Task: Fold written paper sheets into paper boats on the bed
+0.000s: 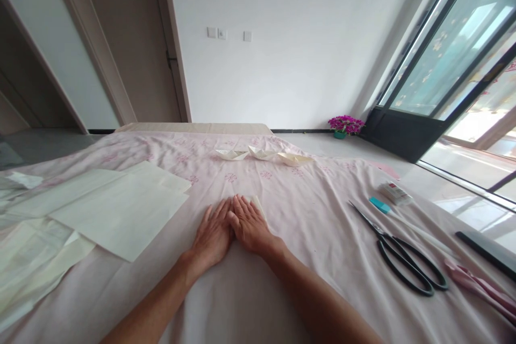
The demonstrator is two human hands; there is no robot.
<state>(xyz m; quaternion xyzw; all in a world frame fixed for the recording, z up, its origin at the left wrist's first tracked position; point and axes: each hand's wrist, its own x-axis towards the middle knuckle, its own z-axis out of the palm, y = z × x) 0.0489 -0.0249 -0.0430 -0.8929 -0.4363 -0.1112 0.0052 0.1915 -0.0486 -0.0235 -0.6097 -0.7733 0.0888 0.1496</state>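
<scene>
Side by side, my two hands lie flat on the pink patterned cloth [322, 220], pressing on a piece of folded cream paper [257, 203]. Only its upper right edge shows past my fingers; the rest is covered. My left hand [215, 231] rests palm down with its fingers stretched forward. My right hand [249, 223] is also palm down, its thumb side touching the left hand. Three folded paper boats stand in a row beyond the hands: a left boat [231, 155], a middle boat [262, 153] and a right boat [294, 159].
Flat sheets of paper [124, 209] lie on the left, beside crumpled paper [36, 258]. To the right are black-handled scissors [397, 252], a blue-headed brush [379, 205], a small white box [395, 192], a dark flat bar [486, 252] and a pink cloth strip [479, 285]. Purple flowers [345, 124] stand by the wall.
</scene>
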